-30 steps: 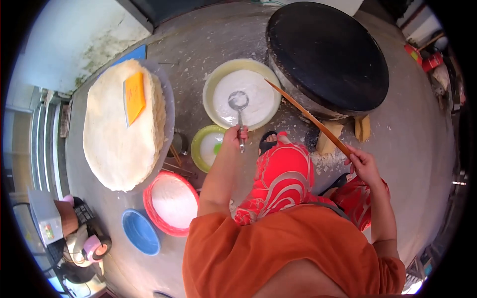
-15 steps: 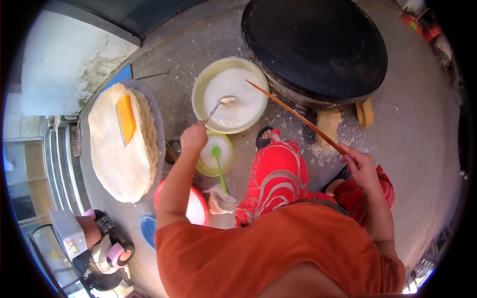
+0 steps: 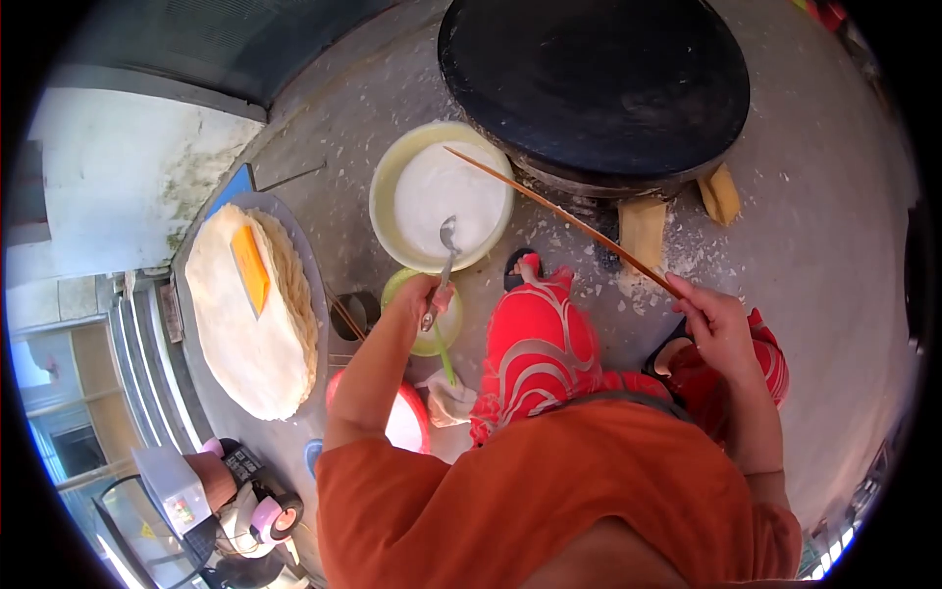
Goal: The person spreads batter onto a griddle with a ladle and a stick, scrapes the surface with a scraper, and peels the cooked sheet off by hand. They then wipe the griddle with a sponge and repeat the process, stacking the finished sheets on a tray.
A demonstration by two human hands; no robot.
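My left hand [image 3: 424, 296] is closed on the handle of a metal ladle [image 3: 448, 236], whose bowl is over the white batter in a large cream basin [image 3: 385, 208]. Under that hand sits a smaller green bowl [image 3: 394, 285] with a green-handled utensil [image 3: 444, 355] in it. My right hand [image 3: 708, 319] grips one end of a long thin wooden stick [image 3: 579, 224]; its far tip hangs over the basin. Beyond is a large round black griddle [image 3: 599, 83].
At left, a stack of thin flatbreads [image 3: 250, 324] lies on a round grey board, with an orange scraper [image 3: 251, 270] on top. Near my legs are a red-rimmed basin [image 3: 417, 407] and a cloth [image 3: 449, 401]. Wood pieces [image 3: 643, 236] stick out under the griddle.
My left hand has moved right and nearer my body, and the ladle has turned more upright in view. The camera view has shifted slightly. The right hand still holds the stick.
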